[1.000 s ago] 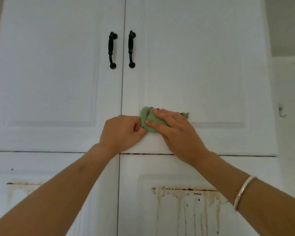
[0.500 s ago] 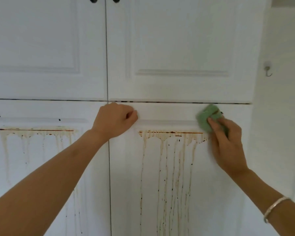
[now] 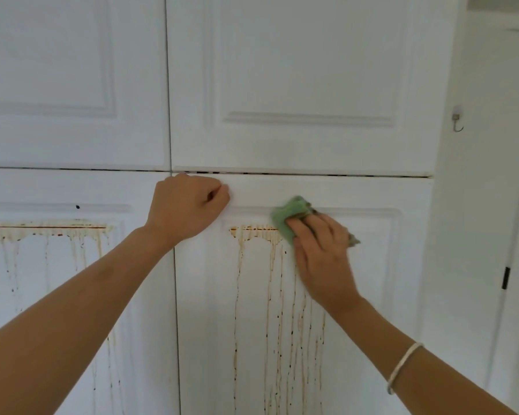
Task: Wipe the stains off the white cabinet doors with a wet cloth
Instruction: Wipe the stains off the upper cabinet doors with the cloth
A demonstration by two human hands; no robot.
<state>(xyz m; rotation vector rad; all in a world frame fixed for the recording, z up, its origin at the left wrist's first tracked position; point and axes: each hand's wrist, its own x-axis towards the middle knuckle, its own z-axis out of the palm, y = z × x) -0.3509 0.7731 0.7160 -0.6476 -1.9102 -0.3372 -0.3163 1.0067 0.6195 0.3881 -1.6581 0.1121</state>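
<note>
R hand (image 3: 322, 259) presses a crumpled green cloth (image 3: 291, 218) flat against the lower right white panelled cabinet door (image 3: 372, 265), fingers spread over it & clamped on the cloth, at the top edge of the recessed panel. Cloth sits right on the upper end of the brown drip stains (image 3: 270, 295), which run from a horizontal streak down the panel w/ dark specks. L hand (image 3: 186, 205) is a closed fist, fingers curled together w/ nothing visibly in it, resting at the top left corner of that door, approx. on the seam. Lower left white door (image 3: 57, 295) carries similar paler brown streaks (image 3: 45, 235). Upper doors (image 3: 297, 70) look clean. Silver bangle (image 3: 402, 366) on R wrist. Small metal hook (image 3: 457, 119) on side wall to the right.
</note>
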